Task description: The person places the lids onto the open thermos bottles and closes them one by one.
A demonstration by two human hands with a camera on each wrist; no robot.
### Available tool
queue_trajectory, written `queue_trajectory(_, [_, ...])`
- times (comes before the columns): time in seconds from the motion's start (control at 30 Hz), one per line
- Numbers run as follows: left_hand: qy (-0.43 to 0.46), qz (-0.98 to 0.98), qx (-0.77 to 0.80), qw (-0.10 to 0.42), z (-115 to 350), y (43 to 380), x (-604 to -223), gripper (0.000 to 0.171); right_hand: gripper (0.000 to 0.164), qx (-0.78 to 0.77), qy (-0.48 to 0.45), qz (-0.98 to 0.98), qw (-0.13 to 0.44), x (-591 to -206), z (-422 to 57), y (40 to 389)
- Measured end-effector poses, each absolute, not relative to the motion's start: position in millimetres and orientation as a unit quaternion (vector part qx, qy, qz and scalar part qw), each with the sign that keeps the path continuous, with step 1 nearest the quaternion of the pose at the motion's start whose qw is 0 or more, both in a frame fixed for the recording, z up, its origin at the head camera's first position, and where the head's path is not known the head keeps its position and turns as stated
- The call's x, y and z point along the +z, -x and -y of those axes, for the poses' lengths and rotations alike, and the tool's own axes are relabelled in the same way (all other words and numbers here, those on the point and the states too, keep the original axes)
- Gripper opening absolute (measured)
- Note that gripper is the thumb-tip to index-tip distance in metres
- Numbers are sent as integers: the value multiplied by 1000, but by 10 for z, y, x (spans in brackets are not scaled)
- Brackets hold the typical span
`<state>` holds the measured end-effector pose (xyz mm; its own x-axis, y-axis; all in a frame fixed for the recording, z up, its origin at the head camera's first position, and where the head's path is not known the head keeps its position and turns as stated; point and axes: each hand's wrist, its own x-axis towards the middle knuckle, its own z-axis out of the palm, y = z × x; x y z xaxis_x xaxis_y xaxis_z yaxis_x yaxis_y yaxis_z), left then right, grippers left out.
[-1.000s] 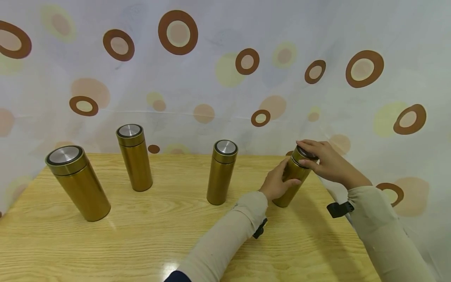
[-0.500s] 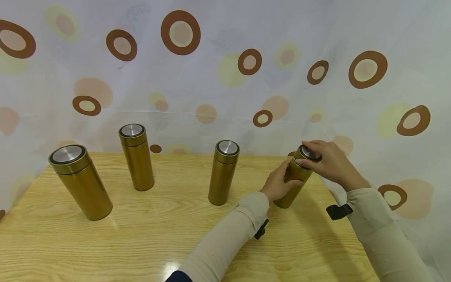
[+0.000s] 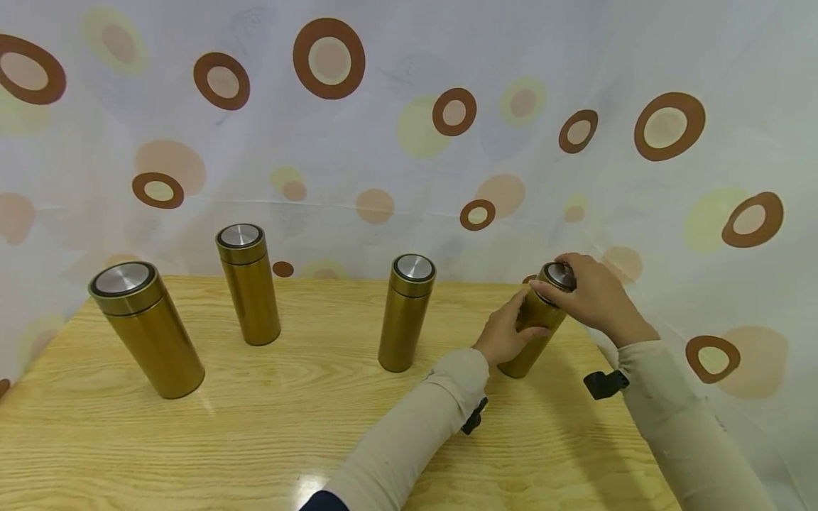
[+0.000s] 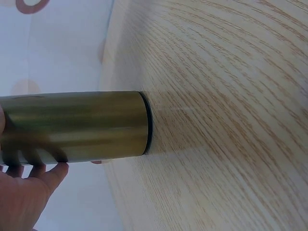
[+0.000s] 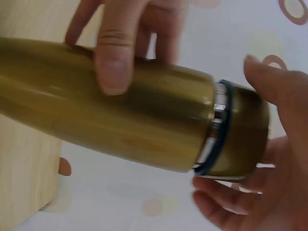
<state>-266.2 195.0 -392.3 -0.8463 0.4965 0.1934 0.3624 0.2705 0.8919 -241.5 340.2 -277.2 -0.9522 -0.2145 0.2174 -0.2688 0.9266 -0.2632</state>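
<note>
At the right of the table stands a gold thermos flask (image 3: 525, 357), its base on the wood in the left wrist view. My left hand (image 3: 501, 336) grips its body, thumb on the near side and fingers behind. Around the gold lid (image 5: 248, 132) with its silver top, my right hand (image 3: 599, 294) curls its fingers; in the right wrist view the thumb lies close to the lid's edge, and whether it touches is unclear. Between lid and body a gap shows a silver neck (image 5: 210, 144) and a dark ring.
Left of the held flask stands another closed gold thermos (image 3: 404, 323). Farther left are a slim one (image 3: 252, 298) at the back and a wider one (image 3: 153, 341) nearer. Behind the wooden table (image 3: 243, 440) hangs a patterned white curtain (image 3: 383, 163).
My right hand has turned and shifted on the lid, uncovering more of its silver top. My left hand keeps its grip. The view has swung slightly left.
</note>
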Motion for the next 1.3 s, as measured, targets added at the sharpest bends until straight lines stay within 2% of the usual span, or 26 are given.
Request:
queue_trajectory(0.17, [-277,-791,543,54,-1959,2682,-3934,72,70,189,-216,958,1,-2599,-3476,2391])
queue_trajectory(0.3, [-283,-789,543,52,-1951,2680,-3923,71,60,187,-269,944,-41,-2477,-3541,2370])
queue_trajectory(0.43, [-283,-787,545,56,-1943,2673,-3913,72,55,166,-277,944,-63,-2418,-3562,2372])
queue_trajectory(0.83, [-280,-789,544,59,-1934,2660,-3900,72,53,121,-252,959,-36,-2421,-3505,2390])
queue_trajectory(1.1, [-281,-791,540,62,-1926,2646,-3890,72,56,75,-199,977,-8,-2475,-3456,2381])
queue_trajectory(1.3, [-283,-790,540,58,-1932,2661,-3898,71,55,44,-206,977,4,-2478,-3408,2384])
